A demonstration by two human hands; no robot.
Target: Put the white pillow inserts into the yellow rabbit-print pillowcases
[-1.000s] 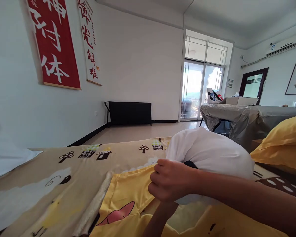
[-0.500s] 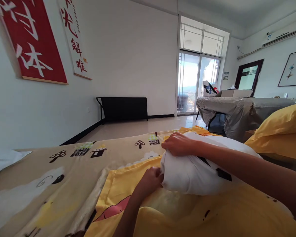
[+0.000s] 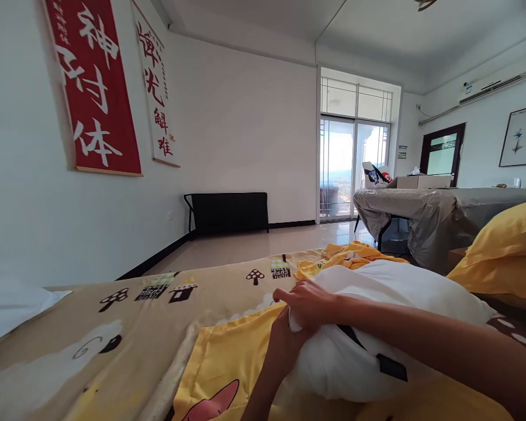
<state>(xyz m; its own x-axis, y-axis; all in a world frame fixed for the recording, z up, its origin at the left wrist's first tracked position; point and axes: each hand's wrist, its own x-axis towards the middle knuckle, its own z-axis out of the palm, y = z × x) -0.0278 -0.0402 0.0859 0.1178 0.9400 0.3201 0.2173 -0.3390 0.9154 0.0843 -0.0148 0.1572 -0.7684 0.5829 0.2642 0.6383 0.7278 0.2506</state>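
**Both hands gripping the white pillow at its near end**

Lying on the bed: the white pillow (image 3: 377, 316), plump, resting partly on the yellow pillowcase (image 3: 232, 362) with a pink cartoon print. Pressing down on the pillow's near corner: the right hand (image 3: 309, 304), arm reaching in from the right, fingers (image 3: 289, 295) curled shut on a pinch of the white fabric. Coming up from below and tucked against the same corner: the left hand (image 3: 284, 345), mostly hidden behind the right; fingers seemingly bunched on the pillow's edge, though hard telling for sure. Showing on the pillow's side: a dark tag (image 3: 390, 367).

Spreading underneath: a beige patterned bedsheet (image 3: 127, 316) with mushrooms and small houses. Bunching beyond the pillow: more yellow cloth (image 3: 346, 254). Sitting at the right edge: a second yellow pillow (image 3: 504, 251). Standing farther off: a grey-covered surface (image 3: 438, 213), a black bench (image 3: 228, 211) against the wall, red banners (image 3: 94, 88) hanging above.

Judging the risks: gripping only a small pinch at one corner, likely slipping off the slick fabric; the pillowcase possibly bunching or twisting under the pillow's weight; the filling possibly clumping where squeezed.
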